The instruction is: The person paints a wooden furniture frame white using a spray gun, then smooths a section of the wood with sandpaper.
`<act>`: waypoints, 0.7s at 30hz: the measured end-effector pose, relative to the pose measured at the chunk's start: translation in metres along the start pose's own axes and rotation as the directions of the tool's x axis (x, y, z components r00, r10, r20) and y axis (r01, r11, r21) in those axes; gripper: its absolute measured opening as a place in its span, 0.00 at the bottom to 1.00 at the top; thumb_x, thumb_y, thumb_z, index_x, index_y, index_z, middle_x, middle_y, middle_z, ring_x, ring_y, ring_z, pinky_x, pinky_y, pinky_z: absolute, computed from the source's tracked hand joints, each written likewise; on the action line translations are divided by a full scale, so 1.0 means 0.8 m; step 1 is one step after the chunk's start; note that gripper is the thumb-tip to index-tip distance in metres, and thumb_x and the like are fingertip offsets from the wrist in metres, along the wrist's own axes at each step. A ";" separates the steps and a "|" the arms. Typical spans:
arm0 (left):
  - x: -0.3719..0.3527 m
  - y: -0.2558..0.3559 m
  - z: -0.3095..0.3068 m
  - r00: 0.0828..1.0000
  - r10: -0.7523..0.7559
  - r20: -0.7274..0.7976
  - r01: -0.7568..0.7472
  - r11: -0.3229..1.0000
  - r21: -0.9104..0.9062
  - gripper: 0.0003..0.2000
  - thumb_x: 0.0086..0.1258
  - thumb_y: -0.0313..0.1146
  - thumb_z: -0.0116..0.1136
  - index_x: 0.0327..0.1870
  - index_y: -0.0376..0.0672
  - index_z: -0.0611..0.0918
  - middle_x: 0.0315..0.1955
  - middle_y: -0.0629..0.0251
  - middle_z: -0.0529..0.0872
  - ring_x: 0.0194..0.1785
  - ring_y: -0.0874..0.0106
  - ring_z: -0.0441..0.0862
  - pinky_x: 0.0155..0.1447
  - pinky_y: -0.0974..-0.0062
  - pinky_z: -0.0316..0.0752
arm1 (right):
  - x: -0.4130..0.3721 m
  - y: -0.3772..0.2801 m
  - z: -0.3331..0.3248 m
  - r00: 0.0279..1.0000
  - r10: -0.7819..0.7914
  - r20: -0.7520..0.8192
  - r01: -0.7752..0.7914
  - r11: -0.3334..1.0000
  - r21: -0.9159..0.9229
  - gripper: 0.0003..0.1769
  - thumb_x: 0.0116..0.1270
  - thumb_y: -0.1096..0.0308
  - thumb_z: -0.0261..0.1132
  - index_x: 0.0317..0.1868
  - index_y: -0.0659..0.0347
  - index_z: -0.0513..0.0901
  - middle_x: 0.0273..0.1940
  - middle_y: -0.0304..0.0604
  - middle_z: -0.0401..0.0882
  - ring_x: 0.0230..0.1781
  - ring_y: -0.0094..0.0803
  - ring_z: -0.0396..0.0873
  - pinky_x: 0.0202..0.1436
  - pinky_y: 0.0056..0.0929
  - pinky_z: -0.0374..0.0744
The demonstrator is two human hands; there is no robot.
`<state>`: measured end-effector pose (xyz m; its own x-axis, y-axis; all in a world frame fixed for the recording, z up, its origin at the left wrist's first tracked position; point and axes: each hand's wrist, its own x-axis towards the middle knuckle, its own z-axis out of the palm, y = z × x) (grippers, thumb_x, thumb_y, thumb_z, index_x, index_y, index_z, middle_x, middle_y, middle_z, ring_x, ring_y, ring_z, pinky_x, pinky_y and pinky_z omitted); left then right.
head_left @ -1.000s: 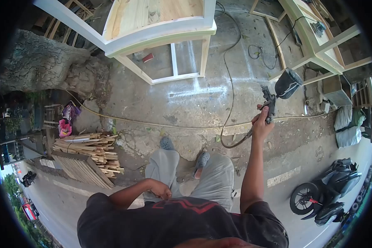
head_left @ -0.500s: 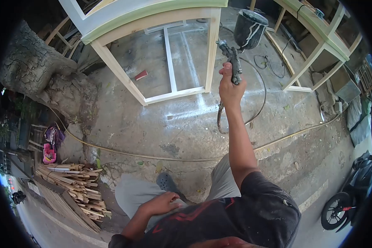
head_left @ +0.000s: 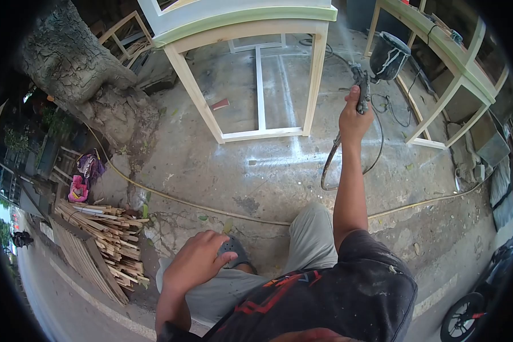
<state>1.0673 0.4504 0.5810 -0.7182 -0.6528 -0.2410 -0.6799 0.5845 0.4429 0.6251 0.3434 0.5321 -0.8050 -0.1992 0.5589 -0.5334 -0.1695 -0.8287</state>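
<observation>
My right hand (head_left: 356, 124) is stretched forward, its fingers wrapped round the handle of a spray gun (head_left: 362, 91). A dark cup (head_left: 389, 56) streaked with white paint sits on the gun's right side. From the nozzle a pale mist (head_left: 346, 41) spreads away, to the right of a wooden frame stand (head_left: 315, 80). The stand's lower rails are white, while its legs are mostly bare wood. An air hose (head_left: 326, 171) hangs in a loop below the gun. Over my left thigh hovers my left hand (head_left: 196, 262), empty, thumb apart from the loosely bent fingers.
A second wooden frame (head_left: 459, 85) stands at the right. The yellowish hose (head_left: 194, 204) crosses the concrete floor before my feet. Piled wood strips (head_left: 111, 242) lie at left, below a tree trunk (head_left: 80, 62). A motorcycle wheel (head_left: 461, 320) shows at lower right.
The view has shifted, so the stand appears further right. My left hand has lifted from my lap. Mist now shows at the nozzle of the spray gun, still in my right hand.
</observation>
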 end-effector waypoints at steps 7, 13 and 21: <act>0.016 0.014 0.046 0.986 0.163 0.033 -0.165 0.985 0.060 0.21 0.76 0.47 0.62 0.56 0.38 0.82 0.49 0.53 0.84 0.57 0.52 0.81 0.63 0.56 0.75 | -0.022 0.011 0.036 1.000 -0.011 -0.026 0.012 0.997 0.071 0.27 0.80 0.48 0.64 0.38 0.70 0.85 0.27 0.43 0.84 0.28 0.27 0.79 0.34 0.33 0.77; -0.019 0.040 0.063 0.975 0.103 0.196 -0.127 0.985 0.116 0.21 0.77 0.48 0.60 0.58 0.39 0.81 0.51 0.54 0.82 0.60 0.54 0.79 0.66 0.58 0.73 | -0.094 -0.034 0.120 0.960 -0.076 0.270 0.025 0.982 0.189 0.26 0.80 0.49 0.65 0.36 0.67 0.83 0.23 0.39 0.78 0.26 0.24 0.74 0.32 0.32 0.74; -0.059 0.049 0.057 0.993 0.105 0.045 -0.109 0.990 0.094 0.20 0.77 0.47 0.58 0.58 0.39 0.80 0.53 0.56 0.80 0.62 0.58 0.77 0.69 0.58 0.71 | -0.175 -0.094 0.235 0.887 -0.195 0.418 0.043 0.937 0.346 0.26 0.77 0.49 0.68 0.34 0.67 0.83 0.19 0.41 0.74 0.23 0.24 0.67 0.28 0.33 0.69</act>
<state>1.0680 0.5262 0.5704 -0.7915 -0.5657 -0.2314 -0.6086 0.6946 0.3837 0.8269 0.2022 0.5217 -0.5017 -0.5470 0.6701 -0.4445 -0.5015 -0.7422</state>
